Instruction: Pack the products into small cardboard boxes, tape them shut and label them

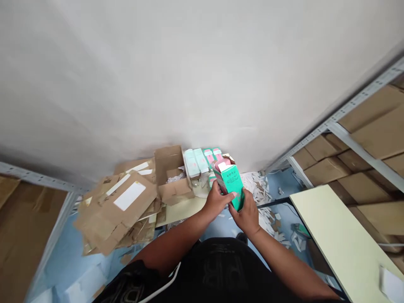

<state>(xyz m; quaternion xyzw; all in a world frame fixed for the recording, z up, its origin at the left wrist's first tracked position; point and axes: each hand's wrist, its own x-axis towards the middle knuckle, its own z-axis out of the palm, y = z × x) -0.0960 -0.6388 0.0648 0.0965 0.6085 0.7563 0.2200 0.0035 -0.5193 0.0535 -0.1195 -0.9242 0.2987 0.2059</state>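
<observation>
A plain white wall (189, 75) filled most of the view. Grey metal shelving (347, 105) on the right carried stacked brown cardboard cartons (378, 126), and a pale yellow bench (341, 240) stood below it. On the left, a heap of flattened brown cardboard boxes (116, 210) lay on the blue floor (72, 261), one bearing a white label. Just beside the heap sat an open brown cardboard box (172, 174), and next to that a row of upright mint-green and pink packets (202, 160) against the wall. White paper scraps (261, 193) littered the floor near them. Held up in front of the row was a small teal-green cardboard carton (232, 183) with its top flap open. The left hand (216, 201) closed its grip round the carton's left side, and the right hand (246, 214) gripped its lower right edge.
</observation>
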